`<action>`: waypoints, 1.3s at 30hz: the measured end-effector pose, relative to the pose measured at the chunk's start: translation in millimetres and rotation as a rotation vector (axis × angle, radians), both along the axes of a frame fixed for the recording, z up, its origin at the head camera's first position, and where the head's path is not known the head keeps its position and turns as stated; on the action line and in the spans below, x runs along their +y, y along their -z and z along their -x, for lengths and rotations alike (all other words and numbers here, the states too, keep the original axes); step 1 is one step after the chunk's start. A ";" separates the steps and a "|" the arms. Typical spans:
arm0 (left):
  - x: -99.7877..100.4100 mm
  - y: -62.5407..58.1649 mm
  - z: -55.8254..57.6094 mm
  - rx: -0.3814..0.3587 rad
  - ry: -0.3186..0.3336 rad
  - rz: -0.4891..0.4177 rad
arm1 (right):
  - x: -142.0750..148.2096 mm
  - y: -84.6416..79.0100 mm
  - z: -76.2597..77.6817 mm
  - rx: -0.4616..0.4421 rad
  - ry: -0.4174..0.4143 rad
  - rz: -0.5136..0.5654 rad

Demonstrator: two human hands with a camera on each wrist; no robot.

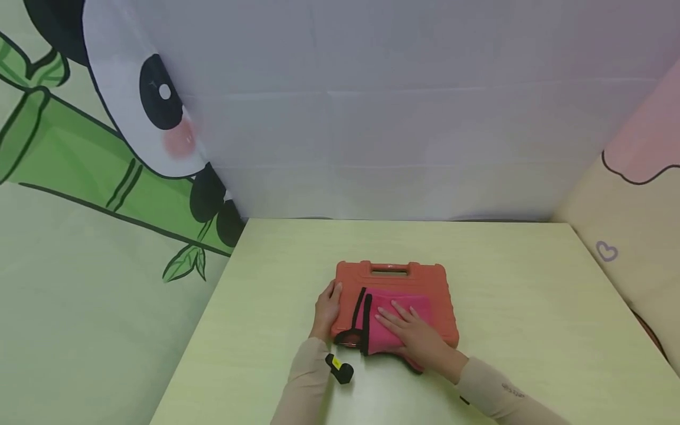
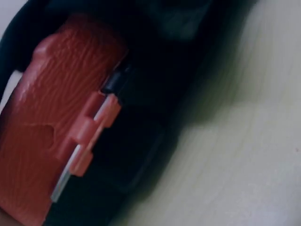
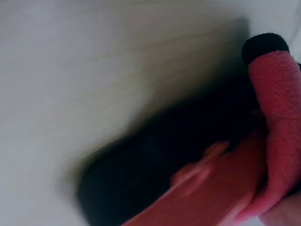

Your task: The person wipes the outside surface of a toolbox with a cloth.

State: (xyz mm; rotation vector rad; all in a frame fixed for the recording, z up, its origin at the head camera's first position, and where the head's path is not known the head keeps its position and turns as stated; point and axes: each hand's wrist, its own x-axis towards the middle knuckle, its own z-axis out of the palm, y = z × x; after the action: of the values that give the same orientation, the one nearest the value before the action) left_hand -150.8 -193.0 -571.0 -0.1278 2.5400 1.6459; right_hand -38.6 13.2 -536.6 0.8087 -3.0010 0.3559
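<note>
touching pink cloth (image 1: pixel 381 332): r hand (image 1: pixel 419 342), fingers apart; l hand (image 1: pixel 325 310) @ case (image 1: pixel 395 281), grip unclear

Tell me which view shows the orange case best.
Head view: the orange case shows its shape, though pink cloth and the right hand cover part. Left wrist shows its textured surface and a metal pin close up; right wrist, only a blurred portion.

Long beige sleeves on both arms, lower centre of frame: the left one (image 1: pixel 305 378) looks plain, the right one (image 1: pixel 502 392) has tiny dark lettering (image 1: pixel 512 390).
</note>
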 end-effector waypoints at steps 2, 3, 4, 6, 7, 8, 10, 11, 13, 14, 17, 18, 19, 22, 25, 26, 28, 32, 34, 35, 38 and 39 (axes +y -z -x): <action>1.2 -0.1 0.4 -0.011 -0.001 -0.007 | -10.1 -0.8 1.8 -0.068 0.038 0.034; 1.6 1.5 1.3 -0.013 -0.001 -0.015 | -15.6 -1.3 2.9 -0.097 0.056 0.049; 1.8 6.2 3.9 -0.007 0.003 -0.015 | -21.3 -2.2 3.8 -0.112 0.069 0.058; -0.6 14.9 8.8 0.018 0.018 -0.011 | -33.2 -3.3 5.9 -0.118 0.089 0.052; -2.7 31.6 16.5 0.057 0.024 0.004 | -39.3 -3.8 6.6 -0.108 0.097 0.040; -4.7 42.4 21.5 0.072 0.034 0.011 | -45.2 -4.1 7.2 -0.093 0.103 0.024; -9.5 65.0 32.0 0.125 0.062 0.020 | -56.8 -4.4 7.8 -0.072 0.116 -0.005; -10.5 65.7 32.7 0.115 0.066 0.014 | -61.9 -4.3 8.3 -0.064 0.124 -0.015; -9.9 64.0 32.9 0.086 0.061 -0.008 | -69.8 -5.1 8.9 -0.055 0.131 -0.026; -8.8 48.0 26.6 0.045 0.059 -0.030 | -72.2 -5.2 9.5 -0.055 0.133 -0.028; -5.2 10.8 11.9 -0.003 0.051 -0.002 | -72.8 -6.0 11.1 -0.057 0.118 -0.017; -4.8 4.7 9.0 0.009 0.049 0.020 | -70.8 -6.0 11.3 -0.058 0.105 -0.013; -4.2 -0.4 6.5 0.011 0.045 0.030 | -67.8 -5.8 11.4 -0.060 0.093 -0.011; -2.7 -2.5 3.5 0.016 0.038 0.040 | -54.8 -5.7 9.7 -0.087 0.071 -0.020; -1.8 -1.2 1.2 -0.004 0.034 0.007 | -38.9 -5.7 6.6 -0.108 0.072 -0.039; -1.6 -0.5 1.0 -0.005 0.034 0.000 | -33.3 -6.0 5.2 -0.113 0.074 -0.039; -1.5 0.1 0.9 -0.004 0.028 -0.008 | -21.9 -5.7 2.6 -0.109 0.081 -0.044; -1.6 -0.1 1.7 -0.018 0.018 -0.020 | 3.2 -3.3 -4.6 -0.080 0.088 -0.063; -1.9 0.4 2.1 -0.035 0.016 -0.022 | 16.7 -1.3 -8.3 -0.064 0.091 -0.061; -1.9 0.4 2.2 -0.045 0.017 -0.025 | 23.4 -0.2 -10.1 -0.055 0.090 -0.060; -2.0 -0.3 2.2 -0.054 0.021 -0.025 | 41.5 2.3 -14.1 -0.024 0.083 -0.052; -2.1 -0.8 2.3 -0.054 0.023 -0.027 | 46.7 2.5 -15.1 -0.012 0.078 -0.047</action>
State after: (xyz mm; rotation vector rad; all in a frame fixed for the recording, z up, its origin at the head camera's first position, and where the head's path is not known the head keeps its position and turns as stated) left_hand -153.1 -195.1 -570.2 -0.1384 2.4703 1.6444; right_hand -23.5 59.9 -539.1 0.6920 -3.0522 0.2906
